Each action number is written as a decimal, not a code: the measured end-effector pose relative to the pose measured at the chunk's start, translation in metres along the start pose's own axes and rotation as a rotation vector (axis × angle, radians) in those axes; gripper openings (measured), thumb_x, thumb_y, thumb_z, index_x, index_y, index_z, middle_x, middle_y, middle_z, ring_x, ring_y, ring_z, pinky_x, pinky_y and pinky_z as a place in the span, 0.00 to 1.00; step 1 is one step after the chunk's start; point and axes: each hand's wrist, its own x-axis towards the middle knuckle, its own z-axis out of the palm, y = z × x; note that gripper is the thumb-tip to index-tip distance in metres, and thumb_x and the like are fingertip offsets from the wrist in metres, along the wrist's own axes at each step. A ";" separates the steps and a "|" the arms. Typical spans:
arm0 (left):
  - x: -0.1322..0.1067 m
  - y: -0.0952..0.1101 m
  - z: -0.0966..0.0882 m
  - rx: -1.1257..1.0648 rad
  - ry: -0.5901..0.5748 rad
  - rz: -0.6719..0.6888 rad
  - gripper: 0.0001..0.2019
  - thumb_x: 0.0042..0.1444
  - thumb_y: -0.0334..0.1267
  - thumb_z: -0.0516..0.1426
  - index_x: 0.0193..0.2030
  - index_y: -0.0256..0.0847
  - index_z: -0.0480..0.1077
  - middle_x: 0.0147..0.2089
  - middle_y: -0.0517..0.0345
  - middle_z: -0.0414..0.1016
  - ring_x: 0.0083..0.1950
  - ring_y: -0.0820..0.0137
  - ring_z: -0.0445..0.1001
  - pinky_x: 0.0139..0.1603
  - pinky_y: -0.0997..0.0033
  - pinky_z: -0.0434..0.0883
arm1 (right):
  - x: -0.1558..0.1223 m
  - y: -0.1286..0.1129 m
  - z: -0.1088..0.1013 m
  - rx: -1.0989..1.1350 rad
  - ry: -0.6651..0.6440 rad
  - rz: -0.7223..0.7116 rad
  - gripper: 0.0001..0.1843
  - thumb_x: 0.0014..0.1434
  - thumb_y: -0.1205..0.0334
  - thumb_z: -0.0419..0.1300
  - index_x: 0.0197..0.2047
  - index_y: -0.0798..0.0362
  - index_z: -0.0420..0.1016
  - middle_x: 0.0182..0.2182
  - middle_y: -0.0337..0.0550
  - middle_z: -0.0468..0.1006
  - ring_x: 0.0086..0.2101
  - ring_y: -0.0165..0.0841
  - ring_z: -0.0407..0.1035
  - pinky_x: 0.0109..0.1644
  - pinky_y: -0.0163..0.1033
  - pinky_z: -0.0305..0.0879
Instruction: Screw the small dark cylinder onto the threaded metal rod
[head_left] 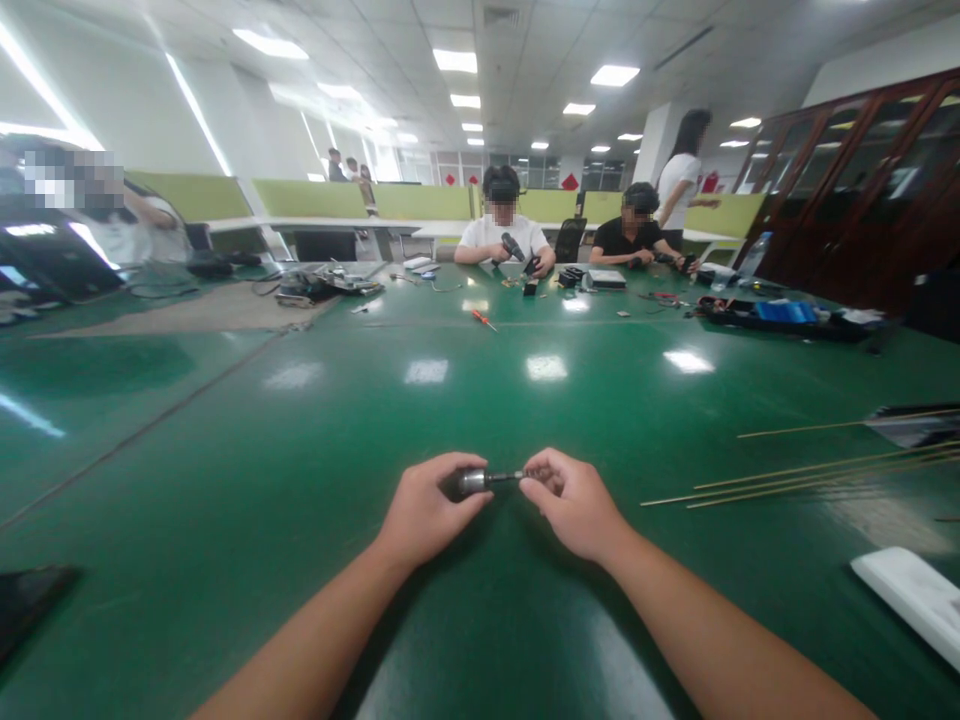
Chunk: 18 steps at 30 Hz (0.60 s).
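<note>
Just above the green table, my left hand is closed round a silver metal cylinder, thumb below and fingers above. A thin dark shaft reaches from the cylinder towards the right and lies level. My right hand pinches the far end of that shaft between thumb and fingers. Something small and brownish shows at those fingertips, too small to make out. The exact kind of the held part cannot be told.
Several thin brass-coloured rods lie at the right, with a white power strip nearer me. Farther off are an orange screwdriver and a black tray. Two people work across the table, one holding a power drill.
</note>
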 end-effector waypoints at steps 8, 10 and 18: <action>0.005 -0.003 -0.003 -0.010 0.093 -0.149 0.15 0.47 0.47 0.67 0.41 0.44 0.77 0.40 0.57 0.80 0.42 0.62 0.78 0.46 0.64 0.72 | 0.006 0.004 -0.002 0.161 0.104 0.023 0.12 0.60 0.52 0.58 0.36 0.53 0.71 0.24 0.36 0.73 0.21 0.27 0.66 0.26 0.32 0.60; 0.006 -0.006 -0.003 -0.044 0.133 -0.217 0.18 0.46 0.50 0.67 0.41 0.42 0.77 0.39 0.56 0.80 0.40 0.61 0.78 0.44 0.63 0.73 | 0.010 0.007 -0.002 0.228 0.123 0.047 0.18 0.63 0.47 0.54 0.31 0.53 0.68 0.20 0.34 0.69 0.18 0.27 0.62 0.22 0.32 0.57; 0.011 -0.015 -0.004 -0.464 0.254 -0.422 0.29 0.51 0.57 0.62 0.54 0.38 0.72 0.51 0.47 0.78 0.53 0.57 0.76 0.60 0.56 0.69 | 0.021 0.017 -0.001 0.312 0.106 0.031 0.29 0.63 0.36 0.46 0.21 0.49 0.56 0.12 0.31 0.58 0.14 0.26 0.53 0.20 0.33 0.50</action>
